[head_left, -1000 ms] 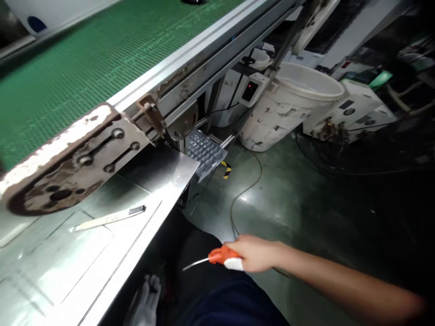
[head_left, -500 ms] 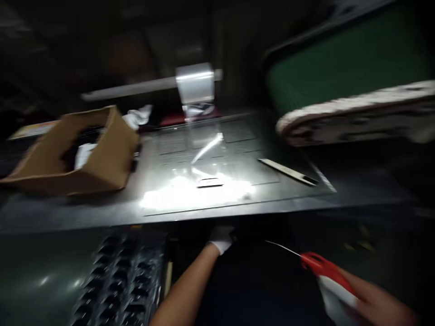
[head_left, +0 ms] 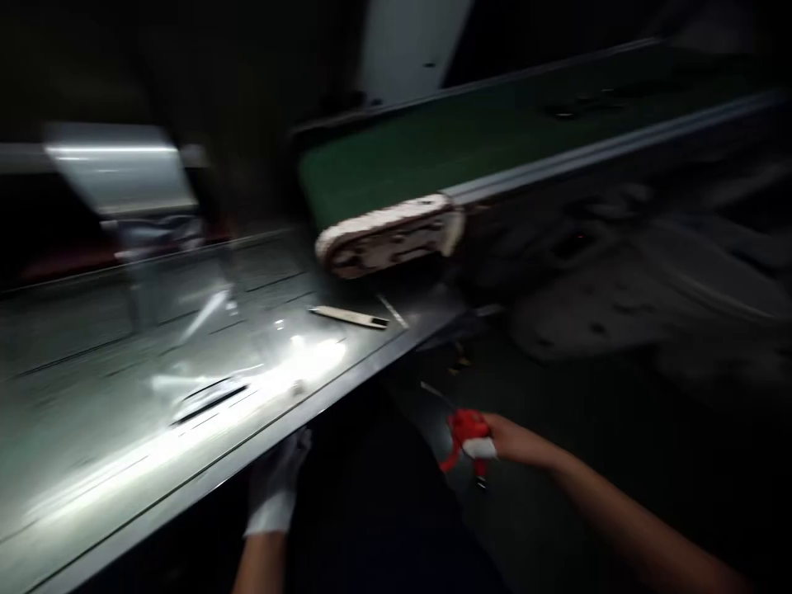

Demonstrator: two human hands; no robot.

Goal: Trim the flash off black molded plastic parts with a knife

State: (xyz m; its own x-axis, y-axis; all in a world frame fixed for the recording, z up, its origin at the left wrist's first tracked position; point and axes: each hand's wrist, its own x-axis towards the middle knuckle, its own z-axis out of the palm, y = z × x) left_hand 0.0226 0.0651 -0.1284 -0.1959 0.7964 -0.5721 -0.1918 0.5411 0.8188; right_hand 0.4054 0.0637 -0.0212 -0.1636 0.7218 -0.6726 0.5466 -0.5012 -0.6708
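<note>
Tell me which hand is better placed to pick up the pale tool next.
Probably the left hand: it looks empty beside the table edge; the right hand grips the red tool.

In front of you, a green conveyor belt point(head_left: 396, 157) extends to the upper right, carrying small dark items point(head_left: 563, 112). Note the worn end plate point(head_left: 387, 243) at its near end. A slim pale tool point(head_left: 350, 316) lies flat on your metal table point(head_left: 272, 285). Locate the blurred, shiny roll point(head_left: 124, 169) at upper left.
</note>
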